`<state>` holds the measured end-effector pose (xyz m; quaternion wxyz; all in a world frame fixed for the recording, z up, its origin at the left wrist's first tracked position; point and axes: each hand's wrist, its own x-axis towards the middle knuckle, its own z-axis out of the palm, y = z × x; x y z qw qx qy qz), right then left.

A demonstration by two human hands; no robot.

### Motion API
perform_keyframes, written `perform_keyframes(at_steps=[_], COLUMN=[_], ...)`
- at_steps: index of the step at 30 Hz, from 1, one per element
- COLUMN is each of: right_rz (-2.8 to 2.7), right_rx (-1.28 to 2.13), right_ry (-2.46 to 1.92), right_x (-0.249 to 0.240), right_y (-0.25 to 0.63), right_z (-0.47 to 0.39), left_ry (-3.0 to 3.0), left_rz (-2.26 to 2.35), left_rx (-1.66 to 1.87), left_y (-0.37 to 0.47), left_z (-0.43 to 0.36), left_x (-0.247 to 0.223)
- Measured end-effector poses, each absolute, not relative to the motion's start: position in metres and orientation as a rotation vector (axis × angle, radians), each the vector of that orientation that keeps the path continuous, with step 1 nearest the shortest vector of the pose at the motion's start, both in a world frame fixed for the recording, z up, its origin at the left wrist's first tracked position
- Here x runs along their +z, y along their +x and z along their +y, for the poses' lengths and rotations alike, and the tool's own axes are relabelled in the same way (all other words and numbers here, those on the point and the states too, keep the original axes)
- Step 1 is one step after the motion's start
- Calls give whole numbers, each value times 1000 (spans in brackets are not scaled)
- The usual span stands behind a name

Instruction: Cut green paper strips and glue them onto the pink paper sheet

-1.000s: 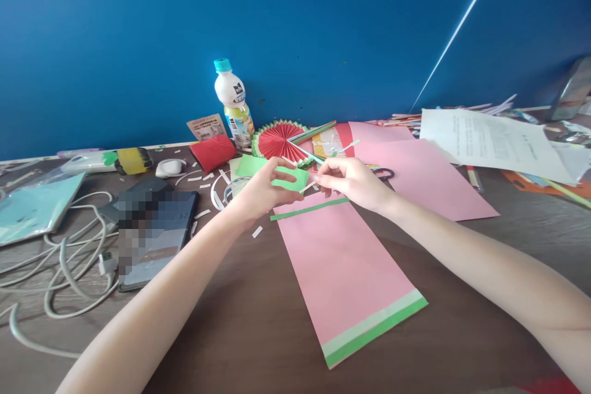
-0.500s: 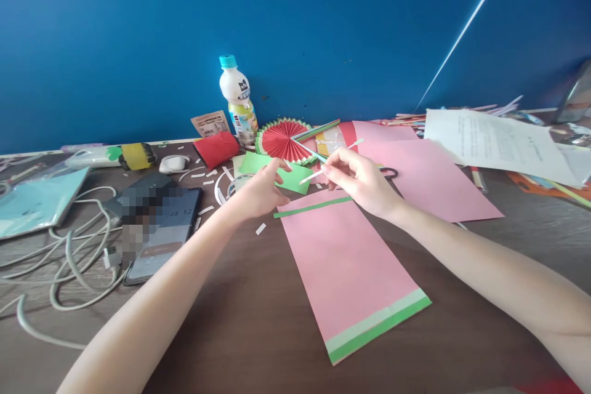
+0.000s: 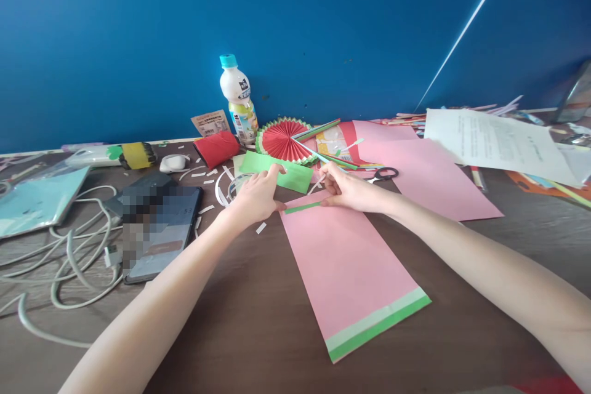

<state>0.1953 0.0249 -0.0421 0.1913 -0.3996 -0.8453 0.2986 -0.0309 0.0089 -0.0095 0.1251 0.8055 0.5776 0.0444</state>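
Observation:
A long pink paper sheet (image 3: pixel 348 252) lies slanted on the table before me, with a pale green and a darker green band along its near end. Across its far end runs a narrow green paper strip (image 3: pixel 302 207). My left hand (image 3: pixel 258 196) is at the sheet's far left corner, thumb touching by the strip's left end and index finger held apart. Curled fingers of my right hand (image 3: pixel 346 189) hold a thin white paper strip (image 3: pixel 316 186), while its thumb rests on the green strip. Just beyond lies a bright green paper piece (image 3: pixel 295 178).
Behind stand a pleated red-and-green paper fan (image 3: pixel 284 138) and a bottle (image 3: pixel 239 98). Scissors (image 3: pixel 386 173) and a second pink sheet (image 3: pixel 438 178) lie right. To the left are a phone (image 3: pixel 180 228), looped cables (image 3: pixel 69 252), an earbud case (image 3: pixel 174 163) and white paper scraps.
My right hand has moved down and left onto the green strip, still with the white strip. The green strip now lies closer within the sheet's edges. My left thumb has come down at its left end.

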Motion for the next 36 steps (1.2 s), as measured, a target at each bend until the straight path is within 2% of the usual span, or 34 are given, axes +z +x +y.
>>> perform_keyframes(at_steps=[3, 6, 11, 21, 36], right_rz=[-2376, -2207, -1872, -1694, -1702], right_rx=[997, 1011, 1141, 1344, 1328], right_ry=[-1050, -1057, -1158, -1255, -1344], right_x=[-36, -28, -19, -35, -34], right_y=[204, 204, 184, 167, 164], right_z=[30, 29, 13, 2, -2], left_ry=[2335, 2308, 2171, 2035, 1992], left_rz=[1703, 1659, 1523, 1307, 1265], left_rx=[128, 153, 361, 416, 310], left_y=[-31, -32, -31, -25, -16], left_z=[9, 9, 11, 6, 2], left_x=[-9, -7, -2, -7, -7])
